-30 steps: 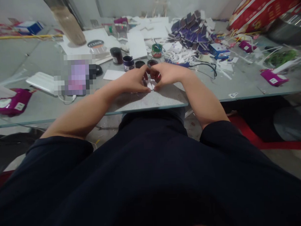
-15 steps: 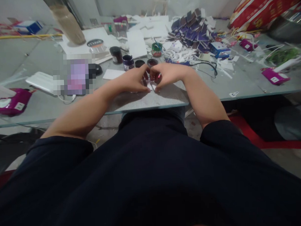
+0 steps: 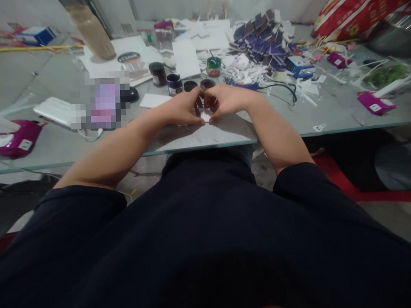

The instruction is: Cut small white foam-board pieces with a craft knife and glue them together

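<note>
Over the front edge of the table, my left hand (image 3: 187, 107) and my right hand (image 3: 225, 101) meet with curved fingers and thumbs. Between their fingertips is a small whitish flat piece (image 3: 207, 116), pinched from both sides. Its far part is partly hidden by my fingers. Just beyond my hands stand small paint jars, among them a dark blue jar (image 3: 175, 85) and a reddish-brown one (image 3: 208, 84). A blue-handled tool (image 3: 243, 86) with a black cord lies behind my right hand.
A white slab (image 3: 154, 100) lies left of my hands, near a phone (image 3: 105, 103) with a blurred-out outline. Dark-faced pieces (image 3: 258, 37) are heaped at the back right. A green jar (image 3: 213, 66), a bottle (image 3: 93, 34) and purple devices (image 3: 375, 103) also stand on the table (image 3: 281, 122).
The small piece between my fingertips has turned slightly, and my thumbs have come a little closer together. My arms stay almost in place.
</note>
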Demonstrator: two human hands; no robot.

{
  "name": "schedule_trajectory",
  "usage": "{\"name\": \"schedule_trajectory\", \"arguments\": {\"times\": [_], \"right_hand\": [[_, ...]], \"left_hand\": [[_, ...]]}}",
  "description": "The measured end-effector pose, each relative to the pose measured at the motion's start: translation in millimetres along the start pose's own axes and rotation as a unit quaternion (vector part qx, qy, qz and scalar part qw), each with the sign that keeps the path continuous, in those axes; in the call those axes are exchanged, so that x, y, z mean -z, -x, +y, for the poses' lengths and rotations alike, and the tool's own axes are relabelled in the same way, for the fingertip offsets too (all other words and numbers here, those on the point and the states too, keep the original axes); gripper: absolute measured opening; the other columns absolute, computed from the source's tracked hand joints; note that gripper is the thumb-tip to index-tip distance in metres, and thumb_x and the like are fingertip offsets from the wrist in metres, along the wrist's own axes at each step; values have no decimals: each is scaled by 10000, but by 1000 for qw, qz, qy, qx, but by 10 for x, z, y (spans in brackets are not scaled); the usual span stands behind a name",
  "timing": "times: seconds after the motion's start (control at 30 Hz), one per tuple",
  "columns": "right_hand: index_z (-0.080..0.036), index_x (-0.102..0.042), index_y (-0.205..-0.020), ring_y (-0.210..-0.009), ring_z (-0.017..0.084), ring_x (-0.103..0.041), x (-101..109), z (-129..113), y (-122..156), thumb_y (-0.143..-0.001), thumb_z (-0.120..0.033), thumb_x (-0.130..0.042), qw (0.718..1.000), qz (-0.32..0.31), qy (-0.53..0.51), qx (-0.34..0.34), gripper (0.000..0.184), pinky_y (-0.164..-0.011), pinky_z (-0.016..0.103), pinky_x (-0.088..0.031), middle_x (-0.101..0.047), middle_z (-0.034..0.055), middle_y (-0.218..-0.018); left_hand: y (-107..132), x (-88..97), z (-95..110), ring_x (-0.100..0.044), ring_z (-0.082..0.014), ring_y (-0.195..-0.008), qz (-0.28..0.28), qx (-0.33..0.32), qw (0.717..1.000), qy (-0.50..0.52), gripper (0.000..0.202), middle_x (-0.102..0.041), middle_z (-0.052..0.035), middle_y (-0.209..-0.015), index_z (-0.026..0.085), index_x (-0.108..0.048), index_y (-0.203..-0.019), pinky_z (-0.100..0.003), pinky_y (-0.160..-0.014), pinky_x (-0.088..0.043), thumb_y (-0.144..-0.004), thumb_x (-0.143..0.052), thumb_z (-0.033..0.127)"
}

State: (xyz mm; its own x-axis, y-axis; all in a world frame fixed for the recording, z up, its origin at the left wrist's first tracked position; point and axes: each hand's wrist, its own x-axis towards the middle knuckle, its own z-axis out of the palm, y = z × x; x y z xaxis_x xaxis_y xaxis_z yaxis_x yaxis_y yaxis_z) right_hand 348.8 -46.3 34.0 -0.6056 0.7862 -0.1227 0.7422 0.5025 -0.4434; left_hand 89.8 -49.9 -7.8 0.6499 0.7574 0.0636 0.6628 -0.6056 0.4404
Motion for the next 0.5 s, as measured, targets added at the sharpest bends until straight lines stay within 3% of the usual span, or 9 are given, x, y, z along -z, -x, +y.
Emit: {"name": "schedule_trajectory", "arguments": {"times": [0.2,0.5], "right_hand": [[-185,-766,-1198,-1039,196,-738,6,-22,24,-957,-160,-1137,999,-4,42,19,444,-911,353,-536,-860,32,-1187],[-187,-806,-1181,-1139,235,-793,-9,-48,22,-963,-206,-1135,999,-1,40,-15,395,-983,357,-570,-899,38,-1211]], "left_hand": [[-13,-7,-9,-849,-442,-1437,0,2,1000,6,1003,-845,-226,-1623,211,-642,-1810,-529,-1219,-675,-918,-989,508],[-22,-27,-18,-833,-423,-1468,5,-11,1000,11,954,-839,-205,-1640,209,-670,-1778,-497,-1238,-665,-920,-978,489]]}}
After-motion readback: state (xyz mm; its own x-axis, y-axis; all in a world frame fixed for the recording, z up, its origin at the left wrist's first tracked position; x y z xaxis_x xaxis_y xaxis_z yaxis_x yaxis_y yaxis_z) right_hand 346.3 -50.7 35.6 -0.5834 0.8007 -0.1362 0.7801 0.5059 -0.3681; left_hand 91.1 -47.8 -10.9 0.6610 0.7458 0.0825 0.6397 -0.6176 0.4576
